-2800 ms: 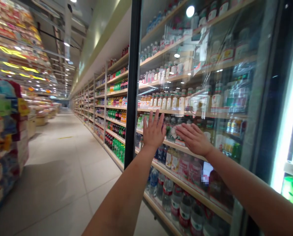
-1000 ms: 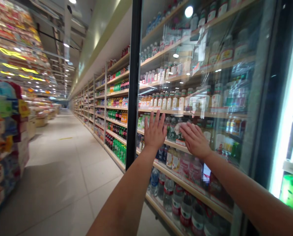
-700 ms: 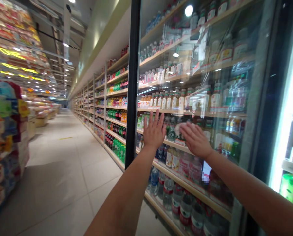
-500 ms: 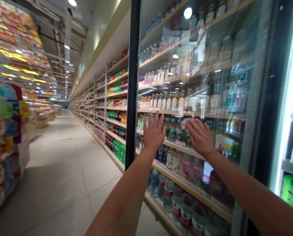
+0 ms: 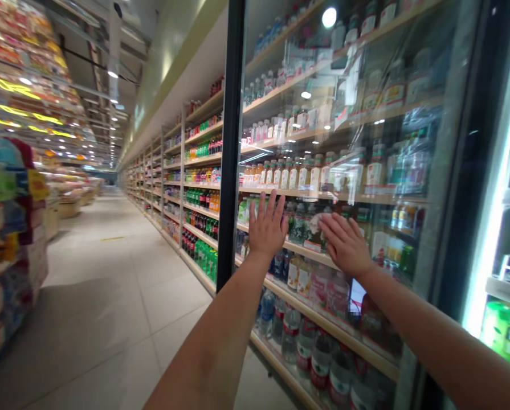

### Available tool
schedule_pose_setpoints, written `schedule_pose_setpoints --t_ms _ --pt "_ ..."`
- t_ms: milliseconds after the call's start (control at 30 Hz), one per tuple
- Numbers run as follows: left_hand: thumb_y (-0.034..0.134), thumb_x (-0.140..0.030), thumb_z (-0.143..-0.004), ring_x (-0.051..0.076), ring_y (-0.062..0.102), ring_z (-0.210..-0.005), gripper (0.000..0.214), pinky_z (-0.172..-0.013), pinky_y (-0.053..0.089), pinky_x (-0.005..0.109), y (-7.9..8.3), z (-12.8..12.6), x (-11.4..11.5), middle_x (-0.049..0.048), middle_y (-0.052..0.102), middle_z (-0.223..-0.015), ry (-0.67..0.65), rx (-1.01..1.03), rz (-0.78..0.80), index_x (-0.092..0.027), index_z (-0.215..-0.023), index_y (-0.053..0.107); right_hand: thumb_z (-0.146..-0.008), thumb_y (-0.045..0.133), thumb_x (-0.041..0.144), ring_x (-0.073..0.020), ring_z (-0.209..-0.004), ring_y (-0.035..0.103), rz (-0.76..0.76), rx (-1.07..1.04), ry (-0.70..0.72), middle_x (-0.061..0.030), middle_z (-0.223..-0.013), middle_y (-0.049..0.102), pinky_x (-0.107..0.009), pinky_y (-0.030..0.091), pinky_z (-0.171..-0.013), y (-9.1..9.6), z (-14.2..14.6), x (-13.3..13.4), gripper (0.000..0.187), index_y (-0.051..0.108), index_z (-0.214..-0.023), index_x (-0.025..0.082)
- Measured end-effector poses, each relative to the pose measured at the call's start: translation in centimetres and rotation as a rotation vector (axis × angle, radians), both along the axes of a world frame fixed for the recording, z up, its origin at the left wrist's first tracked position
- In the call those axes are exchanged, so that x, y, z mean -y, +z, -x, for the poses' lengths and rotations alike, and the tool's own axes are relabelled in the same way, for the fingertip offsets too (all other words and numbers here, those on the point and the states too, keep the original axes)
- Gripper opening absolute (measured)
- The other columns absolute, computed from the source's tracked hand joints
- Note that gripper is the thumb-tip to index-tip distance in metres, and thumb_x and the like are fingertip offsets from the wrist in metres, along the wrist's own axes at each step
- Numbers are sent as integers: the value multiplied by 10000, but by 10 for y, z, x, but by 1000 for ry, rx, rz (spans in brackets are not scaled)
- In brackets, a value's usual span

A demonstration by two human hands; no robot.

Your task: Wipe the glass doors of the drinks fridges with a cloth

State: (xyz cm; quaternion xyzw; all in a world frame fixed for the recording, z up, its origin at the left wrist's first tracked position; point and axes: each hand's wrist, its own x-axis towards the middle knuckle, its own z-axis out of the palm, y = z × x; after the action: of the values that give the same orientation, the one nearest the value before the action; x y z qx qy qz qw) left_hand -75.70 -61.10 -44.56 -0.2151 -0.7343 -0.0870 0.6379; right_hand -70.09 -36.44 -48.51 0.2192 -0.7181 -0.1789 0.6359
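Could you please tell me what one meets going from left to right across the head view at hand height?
Stacked goods display → tiled floor → open drink shelves → black door frame → left hand, flat on the glass door → right hand, also flat on it → bright light strip.

The right hand [image 5: 345,246] has been slid a little to the right across the glass door [image 5: 391,171] since the first picture. Its fingers were laid over to the left then; now they are turned more upward. Half a second ago the hand was held a bit higher on the glass, and it has been brought down and slightly left again. More of the white cloth [image 5: 318,221] under the fingertips is seen now than at first.
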Motion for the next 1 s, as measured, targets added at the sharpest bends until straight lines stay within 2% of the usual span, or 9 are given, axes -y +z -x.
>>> schedule_pose_setpoints --t_ms 67,167,267,433,567,667,767,867,1000 --pt "488 -335 -1034 308 126 -1563 590 -1270 142 570 0 0 0 71 230 -1670 2 3 -1 -201 -1591 351 -959 503 185 -253 -1503 324 93 -26 -29 -61 -1573 420 -431 172 -1284 -7 -1 1 529 492 -1486 145" --pt "485 -339 -1035 310 127 -1563 596 -1269 139 573 0 0 0 70 224 -1672 6 -4 3 -198 -1596 340 -965 491 193 -250 -1513 306 11 19 -22 -39 -1566 432 -430 148 -1291 -17 -2 1 524 493 -1488 163" --pt "484 -337 -1034 313 130 -1562 594 -1268 143 571 0 1 0 69 221 -1672 16 -20 7 -192 -1593 345 -978 494 221 -222 -1497 344 -30 39 -11 -7 -1555 449 -434 86 -1302 -13 -2 -4 550 446 -1526 229" --pt "483 -336 -1034 314 130 -1562 583 -1269 142 572 0 1 0 71 227 -1671 7 -18 2 -192 -1586 362 -961 505 196 -257 -1515 309 238 -79 -56 -54 -1591 390 -455 160 -1279 -11 -2 -14 664 318 -1598 207" --pt "475 -334 -1035 309 113 -1565 584 -1274 125 572 0 1 0 75 228 -1671 -10 -14 0 -192 -1589 358 -970 493 190 -251 -1526 283 40 10 -58 -47 -1583 404 -440 152 -1286 -22 -6 -13 682 270 -1614 193" --pt "473 -330 -1035 312 119 -1564 585 -1272 131 572 0 1 0 75 226 -1671 -6 -16 -2 -191 -1591 354 -978 503 214 -215 -1507 324 -44 30 -60 -9 -1569 430 -426 98 -1299 -8 -5 -15 654 303 -1600 237" --pt "468 -334 -1037 311 122 -1564 582 -1270 136 576 0 0 0 76 230 -1670 -9 -6 -5 -190 -1590 355 -963 513 211 -223 -1500 339 152 -75 -81 -31 -1578 414 -440 141 -1287 8 -1 -21 661 322 -1595 237" --pt "474 -338 -1036 312 127 -1563 582 -1268 136 582 0 0 0 68 224 -1672 -14 0 -3 -197 -1589 358 -951 499 192 -259 -1519 300 322 -143 -92 -77 -1596 379 -461 217 -1260 4 2 -20 698 280 -1613 198" --pt "487 -333 -1034 318 131 -1562 591 -1265 143 581 0 0 0 62 212 -1674 -6 -9 1 -191 -1591 351 -965 491 195 -256 -1532 267 131 -37 -72 -67 -1597 379 -452 206 -1267 -6 1 -1 686 272 -1614 184"
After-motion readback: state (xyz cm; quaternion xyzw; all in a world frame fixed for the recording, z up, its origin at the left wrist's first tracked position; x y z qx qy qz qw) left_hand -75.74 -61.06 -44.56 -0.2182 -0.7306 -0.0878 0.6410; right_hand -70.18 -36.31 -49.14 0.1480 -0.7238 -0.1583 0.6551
